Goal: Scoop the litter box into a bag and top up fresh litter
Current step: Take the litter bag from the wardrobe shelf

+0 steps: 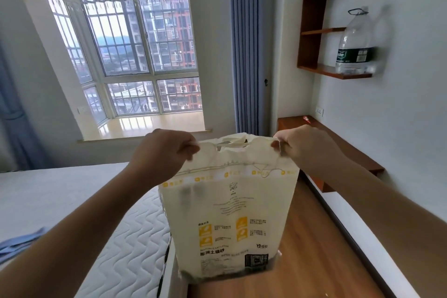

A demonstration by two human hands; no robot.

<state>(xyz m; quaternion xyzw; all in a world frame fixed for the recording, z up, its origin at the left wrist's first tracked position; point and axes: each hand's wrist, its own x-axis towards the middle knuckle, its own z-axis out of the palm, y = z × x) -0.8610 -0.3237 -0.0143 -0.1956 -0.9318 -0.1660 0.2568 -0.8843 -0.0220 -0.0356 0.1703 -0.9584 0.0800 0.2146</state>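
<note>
A tall cream cat litter bag [229,215] with yellow icons and printed text hangs upright in front of me, above the wooden floor. My left hand [167,152] pinches the bag's top left corner. My right hand [304,145] pinches the top right corner, where a loose thread trails down. The bag's cut-out handle shows between the two hands. No litter box or scoop is in view.
A quilted white mattress [101,220] lies at the left with a blue cloth [19,244] on it. A low wooden ledge [338,145] runs along the right wall. Above it a wall shelf [321,31] carries a large water bottle [355,43]. A bay window [135,51] is ahead.
</note>
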